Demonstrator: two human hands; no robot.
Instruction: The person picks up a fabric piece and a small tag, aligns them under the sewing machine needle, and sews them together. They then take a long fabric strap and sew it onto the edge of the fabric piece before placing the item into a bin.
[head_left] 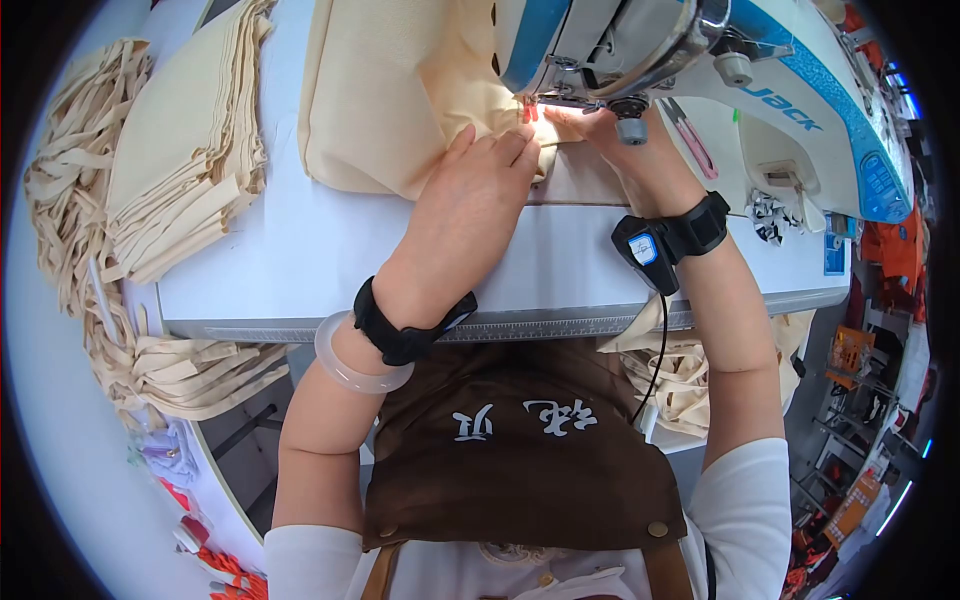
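A cream cloth piece (370,110), bulky like a bag, lies under the head of a sewing machine (600,50). My left hand (470,190) rests on its front part, left of the needle area, with fingers apart and pressing down; the thumb is hidden. From the other side, my right hand (630,150) reaches under the machine head and holds the cloth's edge near the lit presser foot (530,108). Most of its fingers are covered by the machine. A red part shows at the foot, close to my left fingertips.
Stacked cream cloth panels (190,140) lie at left beside a heap of cream straps (75,190). Pink-handled snips (690,140) lie right of my right hand. A ruler strip (540,325) runs along the table's front edge. More cream straps (675,385) hang below at right.
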